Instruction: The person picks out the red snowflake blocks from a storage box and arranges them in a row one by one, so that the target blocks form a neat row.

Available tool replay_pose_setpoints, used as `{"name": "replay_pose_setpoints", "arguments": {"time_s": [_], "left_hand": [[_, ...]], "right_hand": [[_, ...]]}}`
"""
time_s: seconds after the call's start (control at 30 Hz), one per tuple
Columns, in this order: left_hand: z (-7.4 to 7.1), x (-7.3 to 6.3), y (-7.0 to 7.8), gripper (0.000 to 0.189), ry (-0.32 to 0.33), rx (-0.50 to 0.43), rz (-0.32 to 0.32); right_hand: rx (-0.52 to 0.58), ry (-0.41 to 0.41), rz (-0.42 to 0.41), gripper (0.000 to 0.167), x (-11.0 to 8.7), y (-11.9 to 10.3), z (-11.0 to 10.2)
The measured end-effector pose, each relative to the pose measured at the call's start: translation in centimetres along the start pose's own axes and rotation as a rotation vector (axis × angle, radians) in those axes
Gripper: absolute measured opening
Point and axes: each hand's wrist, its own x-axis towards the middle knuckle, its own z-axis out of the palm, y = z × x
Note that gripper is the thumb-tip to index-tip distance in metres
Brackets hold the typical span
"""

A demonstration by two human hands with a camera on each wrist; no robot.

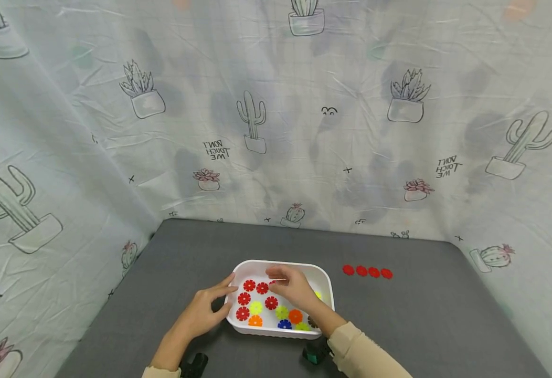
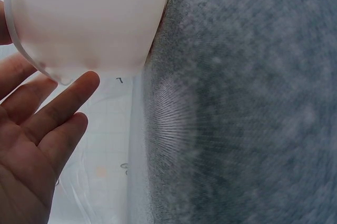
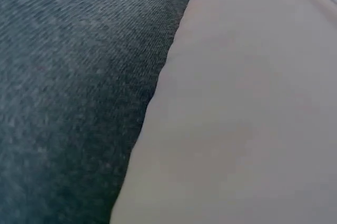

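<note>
Both hands are apart from each other, palms facing inward. Left hand (image 1: 205, 312): fingers extended and spread, set against the rim and outer wall at the near-left end of a tray (image 1: 259, 332). Right hand (image 1: 297, 287): positioned over the tray interior, fingers bent toward the thumb; whether a piece is pinched between them cannot be told.

The tray lies between the hands. It is white, smooth and apparently plastic, rectangular with rounded corners, raised walls and a rolled rim. Its floor carries thin, flat, round pieces with slotted edges. Red discs (image 1: 244, 298) are grouped between the left hand and the right fingertips. Yellow discs (image 1: 255, 307), orange discs (image 1: 295, 316) and a blue disc (image 1: 284, 324) lie on the side of the right hand nearer the wearer. A dark disc (image 1: 311, 321) is partly hidden by the right wrist. Four further red discs (image 1: 362, 271) form a row outside the tray, beyond the right hand and to its right.

The table (image 1: 200, 247) beneath the hands is covered in matte grey material, with a fine woven grain in the wrist views. Ahead of and beside the hands hangs a creased white curtain (image 1: 295, 126), printed with outlined potted cacti, succulents and mirrored lettering. Pale beige sleeves (image 1: 363, 352) cover both forearms.
</note>
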Motion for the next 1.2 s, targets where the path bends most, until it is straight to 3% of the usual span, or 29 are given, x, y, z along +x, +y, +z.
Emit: {"name": "replay_pose_setpoints", "arguments": {"time_s": [0.23, 0.5, 0.73, 1.2], "left_hand": [[0.1, 0.0, 0.2, 0.038, 0.007, -0.001, 0.009], [0.1, -0.1, 0.1, 0.039, 0.013, -0.004, 0.016], [0.1, -0.1, 0.1, 0.039, 0.014, -0.002, 0.01], [0.0, 0.0, 0.2, 0.039, 0.003, 0.0, -0.015]], "right_hand": [[-0.069, -0.098, 0.1, 0.03, 0.0, 0.9, 0.2], [-0.168, -0.141, 0.202, 0.027, -0.2, 0.9, 0.4], [-0.207, -0.168, 0.198, 0.025, -0.2, 1.2, 0.6], [-0.482, -0.191, 0.088, 0.025, 0.0, 1.5, 1.7]]}}
